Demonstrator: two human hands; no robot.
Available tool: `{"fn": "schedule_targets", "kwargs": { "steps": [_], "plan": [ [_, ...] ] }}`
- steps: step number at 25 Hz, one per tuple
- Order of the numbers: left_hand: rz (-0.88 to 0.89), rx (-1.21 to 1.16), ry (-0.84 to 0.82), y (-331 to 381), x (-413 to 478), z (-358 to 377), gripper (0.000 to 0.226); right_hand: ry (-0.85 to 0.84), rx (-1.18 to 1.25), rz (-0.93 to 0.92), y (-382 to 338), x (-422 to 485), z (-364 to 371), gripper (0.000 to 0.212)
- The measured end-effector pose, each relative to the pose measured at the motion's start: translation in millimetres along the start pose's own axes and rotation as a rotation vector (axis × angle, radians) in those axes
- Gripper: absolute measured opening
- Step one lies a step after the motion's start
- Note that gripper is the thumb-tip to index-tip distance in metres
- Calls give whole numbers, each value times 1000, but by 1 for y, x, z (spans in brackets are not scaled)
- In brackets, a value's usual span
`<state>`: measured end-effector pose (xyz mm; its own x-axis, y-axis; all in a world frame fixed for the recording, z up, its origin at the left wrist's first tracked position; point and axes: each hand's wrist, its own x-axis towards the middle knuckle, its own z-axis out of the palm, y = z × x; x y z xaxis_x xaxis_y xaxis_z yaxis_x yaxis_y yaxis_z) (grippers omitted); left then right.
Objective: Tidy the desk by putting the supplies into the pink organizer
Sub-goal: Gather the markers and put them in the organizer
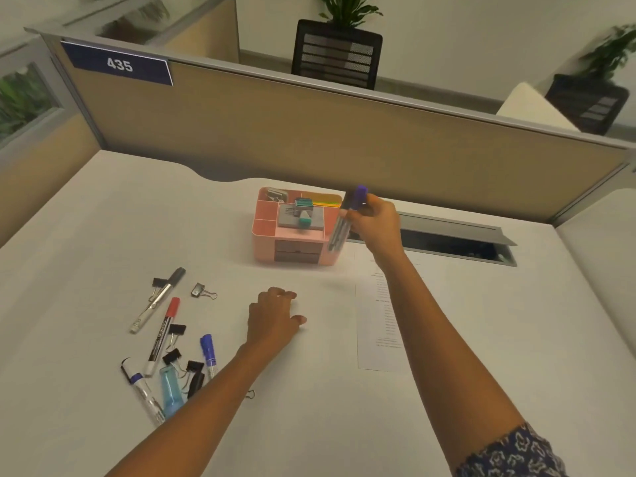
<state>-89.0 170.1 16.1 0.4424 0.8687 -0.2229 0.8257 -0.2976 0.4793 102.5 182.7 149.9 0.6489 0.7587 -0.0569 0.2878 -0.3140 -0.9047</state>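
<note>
The pink organizer (265, 232) stands mid-desk with a grey stamp pad, a teal stamper and clips inside. My right hand (377, 223) is shut on a purple-capped marker (347, 215), held upright and slightly tilted just right of the organizer's right wall. My left hand (275, 316) rests on the desk in front of the organizer, fingers spread, holding nothing. Left of it lie a red-capped marker (163, 333), a grey-capped marker (158, 297), a blue-capped marker (209, 352), another marker (144, 390), a blue tube (170, 387) and several binder clips (203, 290).
A printed sheet of paper (382, 325) lies under my right forearm. An open cable tray (457, 244) sits in the desk behind my right hand. A tan partition (344, 139) walls the desk's far edge.
</note>
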Motion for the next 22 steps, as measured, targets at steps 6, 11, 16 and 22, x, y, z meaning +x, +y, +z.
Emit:
{"fn": "schedule_targets", "kwargs": {
  "steps": [6, 11, 16, 22],
  "plan": [
    [32, 188, 12, -19, -8, 20, 72, 34, -38, -94, -7, 38, 5, 36],
    [73, 286, 49, -39, -14, 32, 83, -27, -137, -53, 8, 56, 27, 39],
    [83, 272, 93, -43, -15, 40, 85, -62, -214, 28, 22, 66, 40, 36],
    [81, 262, 79, -44, -16, 38, 84, 59, -140, -28, 25, 61, 35, 36]
  ]
}}
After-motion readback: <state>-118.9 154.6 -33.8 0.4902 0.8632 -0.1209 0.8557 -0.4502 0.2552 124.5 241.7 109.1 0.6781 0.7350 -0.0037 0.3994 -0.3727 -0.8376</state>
